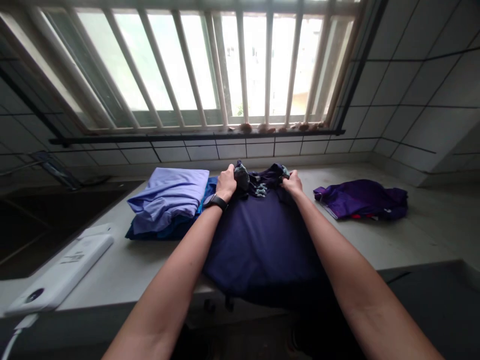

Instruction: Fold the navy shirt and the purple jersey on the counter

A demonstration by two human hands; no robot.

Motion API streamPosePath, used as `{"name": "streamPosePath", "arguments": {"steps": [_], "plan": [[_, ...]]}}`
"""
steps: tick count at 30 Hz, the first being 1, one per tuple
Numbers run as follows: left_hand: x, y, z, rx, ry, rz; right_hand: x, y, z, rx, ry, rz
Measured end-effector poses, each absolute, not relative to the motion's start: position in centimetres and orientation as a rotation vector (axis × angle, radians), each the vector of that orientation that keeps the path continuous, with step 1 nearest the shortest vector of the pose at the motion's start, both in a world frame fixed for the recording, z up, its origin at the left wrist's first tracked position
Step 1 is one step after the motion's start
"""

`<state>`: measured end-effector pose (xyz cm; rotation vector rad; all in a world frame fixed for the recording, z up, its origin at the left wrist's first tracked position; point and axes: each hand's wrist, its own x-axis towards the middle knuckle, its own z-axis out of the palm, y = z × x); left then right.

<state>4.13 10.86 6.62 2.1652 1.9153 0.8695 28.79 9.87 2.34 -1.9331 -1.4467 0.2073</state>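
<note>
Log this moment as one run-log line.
left hand: grips dark purple garment far edge | right hand: grips same edge | folded lilac stack left

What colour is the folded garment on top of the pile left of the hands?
Light lavender-purple, plain; the folded garment lies on a darker blue piece, seen in the head view.

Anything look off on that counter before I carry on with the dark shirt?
The dark shirt hangs over the counter's front edge, bunched at the top under both hands. The purple garment lies crumpled to the right.
</note>
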Motion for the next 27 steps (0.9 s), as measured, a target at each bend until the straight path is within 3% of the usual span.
{"name": "streamPosePath", "arguments": {"steps": [6, 10, 14, 22, 27], "plan": [[2.4, 8.7, 7.9, 2.237, 1.534, 1.258, 30.0, 7.7, 5.4, -1.402, -1.241, 0.311], [1.3, 6.7, 7.0, 2.239, 1.447, 1.11, 29.7, 5.0, 5.3, -1.36, -1.144, 0.612], [0.4, 4.6, 5.6, 2.349, 1.349, 0.911, 28.5, 3.0, 4.0, -1.401, -1.121, 0.702], [0.6, 6.2, 5.9, 2.222, 1.502, 0.865, 27.7, 5.3, 2.4, -1.476, -1.147, 0.616], [1.5, 10.8, 6.7, 2.013, 1.648, 1.076, 28.8, 7.8, 2.7, -1.652, -1.36, 0.257]]}}
